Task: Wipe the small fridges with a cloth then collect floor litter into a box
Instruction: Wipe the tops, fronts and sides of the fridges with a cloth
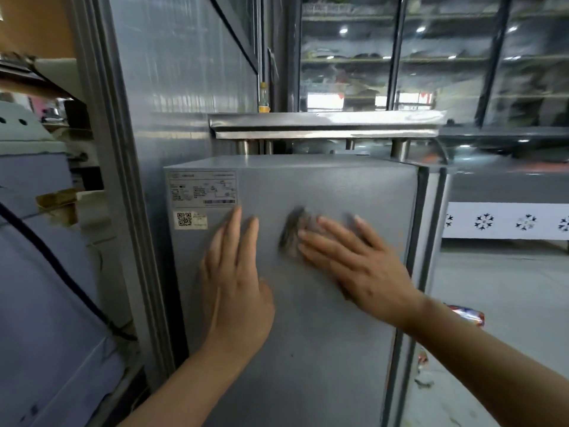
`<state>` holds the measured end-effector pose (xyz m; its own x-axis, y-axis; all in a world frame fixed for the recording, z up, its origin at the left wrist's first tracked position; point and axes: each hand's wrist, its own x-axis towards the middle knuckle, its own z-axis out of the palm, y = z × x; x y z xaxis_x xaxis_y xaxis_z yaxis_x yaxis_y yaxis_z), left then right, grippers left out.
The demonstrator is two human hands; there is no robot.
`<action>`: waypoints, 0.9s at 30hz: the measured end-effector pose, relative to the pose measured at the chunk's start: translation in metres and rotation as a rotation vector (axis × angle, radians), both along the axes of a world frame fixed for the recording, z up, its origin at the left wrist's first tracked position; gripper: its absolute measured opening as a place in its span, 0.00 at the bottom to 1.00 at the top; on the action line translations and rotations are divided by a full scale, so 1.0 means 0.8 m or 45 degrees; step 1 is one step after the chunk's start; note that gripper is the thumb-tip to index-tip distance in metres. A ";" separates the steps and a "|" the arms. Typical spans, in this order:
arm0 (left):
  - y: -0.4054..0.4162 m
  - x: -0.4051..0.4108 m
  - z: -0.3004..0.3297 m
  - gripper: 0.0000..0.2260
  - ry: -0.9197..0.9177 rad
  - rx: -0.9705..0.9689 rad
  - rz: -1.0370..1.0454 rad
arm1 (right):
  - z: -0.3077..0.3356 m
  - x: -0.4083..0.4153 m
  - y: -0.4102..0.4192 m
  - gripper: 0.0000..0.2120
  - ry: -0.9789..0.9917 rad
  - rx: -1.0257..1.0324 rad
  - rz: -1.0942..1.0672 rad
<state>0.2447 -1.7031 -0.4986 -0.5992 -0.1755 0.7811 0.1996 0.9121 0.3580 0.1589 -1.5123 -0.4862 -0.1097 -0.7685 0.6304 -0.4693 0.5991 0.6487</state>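
Grey small fridge (308, 303) panel fills the view, rating label (201, 188) and QR sticker (190, 219) in its upper left corner, steel shelf (326, 124) above, glass-door coolers behind. Left hand (237, 282) lies flat on the panel, grip open, holding nothing. Right hand (354, 260) presses a dark cloth (292, 229) against the panel mid-height with straight fingers. Some litter (468, 315) on the floor by the fridge's right edge.

The right hand (360, 260) presses a grey cloth (294, 231) flat on the small fridge (308, 349); the left hand (237, 291) rests flat beside it.

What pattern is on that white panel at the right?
Dark snowflake shapes in a row on the white panel, seen in the head view.
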 end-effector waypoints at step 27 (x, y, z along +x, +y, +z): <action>0.091 -0.032 -0.019 0.37 -0.020 -0.376 -0.003 | -0.126 0.005 0.057 0.26 -0.177 -0.834 -0.224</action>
<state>0.2191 -1.6304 -0.5136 -0.6115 0.0596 0.7890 0.1984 0.9769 0.0800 0.1629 -1.4664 -0.5872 -0.3114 -0.1977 0.9295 -0.3821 0.9216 0.0680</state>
